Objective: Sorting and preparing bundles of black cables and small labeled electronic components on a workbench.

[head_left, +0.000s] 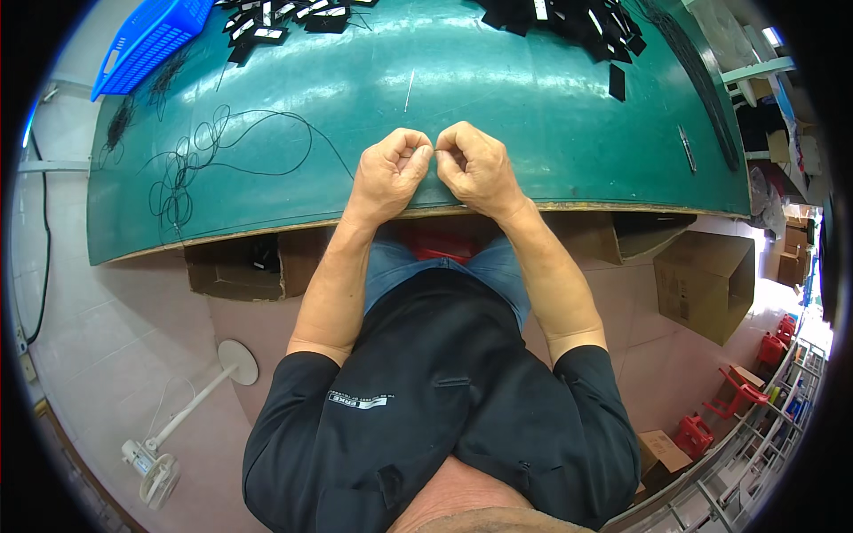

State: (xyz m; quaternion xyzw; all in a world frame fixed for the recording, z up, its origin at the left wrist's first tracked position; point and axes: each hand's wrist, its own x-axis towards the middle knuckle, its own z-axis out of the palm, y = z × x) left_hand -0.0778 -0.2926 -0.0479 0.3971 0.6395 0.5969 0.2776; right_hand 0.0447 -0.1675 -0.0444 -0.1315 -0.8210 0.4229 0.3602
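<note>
Bright light; pale glare across green tabletop (586, 147); far right overexposed; fisheye curves edges, corners black.

The green tabletop (551, 124) carries flat black pieces (577, 22) up top, tangled black cord (184, 162) left, a pen-like tool (688, 148) right.

Left hand (388, 175) and right hand (478, 171), both curled, nearly touching above a green tabletop (542, 120), looped black cord (182, 160) at nine o'clock from them, blue plastic basket (151, 49) at ten, pen (687, 149) at three
</note>
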